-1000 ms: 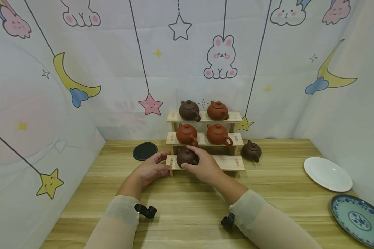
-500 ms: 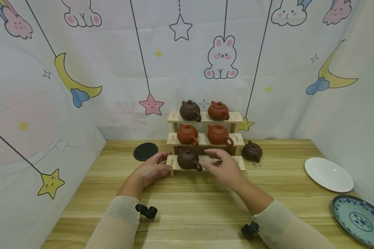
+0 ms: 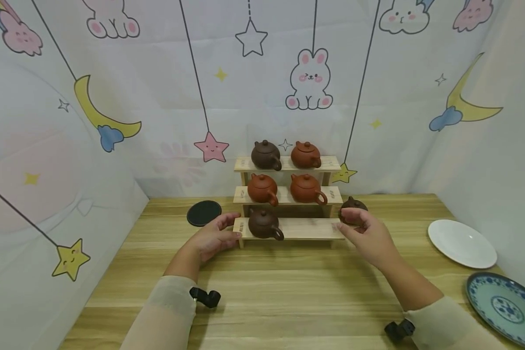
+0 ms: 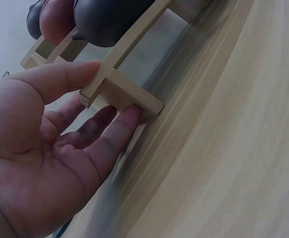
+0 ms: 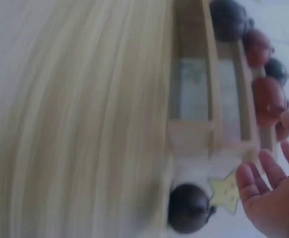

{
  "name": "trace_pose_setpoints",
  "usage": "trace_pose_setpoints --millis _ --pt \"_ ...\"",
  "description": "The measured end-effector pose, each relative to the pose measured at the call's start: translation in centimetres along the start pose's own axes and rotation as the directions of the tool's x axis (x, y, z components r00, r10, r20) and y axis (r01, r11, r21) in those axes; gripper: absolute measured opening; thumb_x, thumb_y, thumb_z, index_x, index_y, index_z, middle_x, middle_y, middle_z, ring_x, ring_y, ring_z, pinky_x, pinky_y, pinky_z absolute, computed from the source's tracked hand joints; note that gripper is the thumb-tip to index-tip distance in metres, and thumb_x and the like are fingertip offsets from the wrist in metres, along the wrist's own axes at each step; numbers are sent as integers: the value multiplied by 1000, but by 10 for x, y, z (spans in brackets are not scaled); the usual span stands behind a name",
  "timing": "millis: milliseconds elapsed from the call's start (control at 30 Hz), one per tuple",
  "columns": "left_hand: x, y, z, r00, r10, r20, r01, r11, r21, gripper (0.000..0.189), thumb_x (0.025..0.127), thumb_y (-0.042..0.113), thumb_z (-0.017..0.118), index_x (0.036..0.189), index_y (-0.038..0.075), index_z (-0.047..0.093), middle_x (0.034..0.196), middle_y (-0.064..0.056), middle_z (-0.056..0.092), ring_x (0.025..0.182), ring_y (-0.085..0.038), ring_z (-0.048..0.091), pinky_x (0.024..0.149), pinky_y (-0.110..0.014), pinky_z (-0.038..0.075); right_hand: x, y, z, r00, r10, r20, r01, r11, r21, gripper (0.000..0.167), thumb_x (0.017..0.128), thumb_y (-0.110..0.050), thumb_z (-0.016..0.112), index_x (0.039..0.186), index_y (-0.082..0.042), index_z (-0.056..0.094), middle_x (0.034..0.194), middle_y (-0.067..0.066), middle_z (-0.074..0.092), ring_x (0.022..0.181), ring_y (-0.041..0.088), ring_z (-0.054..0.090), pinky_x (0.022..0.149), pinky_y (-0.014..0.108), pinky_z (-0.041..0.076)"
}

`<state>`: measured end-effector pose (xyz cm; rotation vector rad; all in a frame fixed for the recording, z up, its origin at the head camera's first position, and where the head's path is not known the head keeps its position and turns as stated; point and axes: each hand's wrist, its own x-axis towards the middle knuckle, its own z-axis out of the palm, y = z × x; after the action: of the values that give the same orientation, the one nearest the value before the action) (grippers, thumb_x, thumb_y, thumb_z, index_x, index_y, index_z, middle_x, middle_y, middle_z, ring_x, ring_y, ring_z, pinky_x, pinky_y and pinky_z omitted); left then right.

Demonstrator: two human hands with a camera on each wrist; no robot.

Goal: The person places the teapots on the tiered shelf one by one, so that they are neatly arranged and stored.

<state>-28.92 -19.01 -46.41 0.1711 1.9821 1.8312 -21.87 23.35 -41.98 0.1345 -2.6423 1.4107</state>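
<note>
A three-step wooden display stand (image 3: pixel 308 229) bears several small clay teapots. My left hand (image 3: pixel 214 238) holds the left end of its lowest step; in the left wrist view the thumb lies at the board's end and the fingers reach the leg (image 4: pixel 127 94) below. One dark brown teapot (image 3: pixel 262 224) sits on the left of that step, handle toward me. To the stand's right, on the table, is another dark brown teapot (image 3: pixel 354 202). My right hand (image 3: pixel 369 238) overlaps part of it in the head view, fingers spread; the right wrist view shows nothing in the hand.
Two reddish teapots (image 3: pixel 305 188) stand on the middle step. The top step carries a dark teapot (image 3: pixel 265 155) and a reddish one (image 3: pixel 305 155). A black round coaster (image 3: pixel 204 213) lies left. A white plate (image 3: pixel 462 243) and blue-patterned plate (image 3: pixel 505 308) lie right.
My right hand has let go of the dark teapot on the lowest step and moved right, to the dark teapot beside the stand. The left hand has stayed in place.
</note>
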Motion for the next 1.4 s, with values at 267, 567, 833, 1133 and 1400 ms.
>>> trace_pose_setpoints --millis 267,567,833,1133,1400 --pt "0 -1 -1 1000 -2 1 2 1000 4 76 100 7 73 166 13 35 169 -15 31 131 -23 59 103 -35 56 11 27 -21 997 68 -42 -71 996 -60 65 104 -48 69 152 -6 56 153 21 60 142 38 55 105 41 50" --pt "0 0 0 1000 0 1 0 1000 -10 75 100 6 72 166 13 35 168 -15 34 130 -22 59 103 -36 56 35 44 -31 985 168 -32 -169 983 -67 73 103 -46 70 160 -7 46 165 22 46 151 48 42 114 63 46" --pt "2 -1 0 1000 5 1 -5 1000 -21 75 100 5 71 165 12 35 167 -16 34 126 -20 60 98 -32 57 52 56 -35 975 221 -3 -221 974 -51 79 104 -49 66 165 -7 38 171 25 36 153 51 38 119 65 41" --pt "2 -1 0 1000 6 4 -6 1000 -16 75 100 5 71 165 12 35 167 -15 34 126 -20 60 97 -32 57 67 67 -26 979 203 23 -200 976 -86 85 102 -44 72 165 -2 34 169 31 35 151 50 43 120 62 41" --pt "2 -2 -1 1000 7 6 -7 1000 -14 75 100 5 71 166 11 34 168 -15 33 127 -20 60 97 -32 57 80 67 -21 972 231 49 -224 967 -120 91 100 -43 75 167 -1 30 168 33 35 154 52 36 125 65 34"
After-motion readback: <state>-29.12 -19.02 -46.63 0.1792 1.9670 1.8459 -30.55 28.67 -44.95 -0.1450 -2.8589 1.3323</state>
